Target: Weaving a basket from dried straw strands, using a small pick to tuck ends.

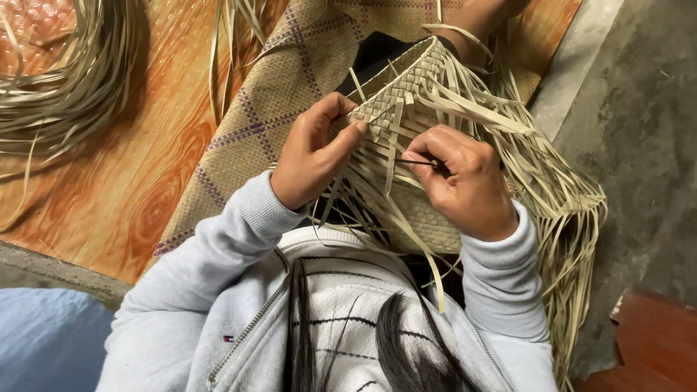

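Here, in the head view, both hands meet over a half-woven basket [406, 94] of pale flat straw strips, which rests on the person's lap and leans away from the body. The left hand [312, 156] grips the woven edge, thumb and forefinger pinched on the plaited band near its lower border. The right hand [465, 181] is curled narrow around a thin dark needle-like tool [420, 162], held between thumb and fingertips, its tip pointing left into the loose strips [552, 189] that fan out from the weave and hang down on the right (many ends, unwoven, trailing past the right sleeve). No package, label or sign can be made out; only a tiny coloured patch sits on the grey zip jacket [232, 312], too small to read.

Under the basket lies a woven mat [254, 123] in tan with purple crossing lines. It is spread over an orange wood-grain floor covering [116, 181]. A bundle of straw [65, 80] curves across the upper left corner. To the right runs bare grey concrete [639, 131], with a reddish-brown board [653, 341] at the lower right. A light-blue cloth [43, 337] fills the lower left corner.
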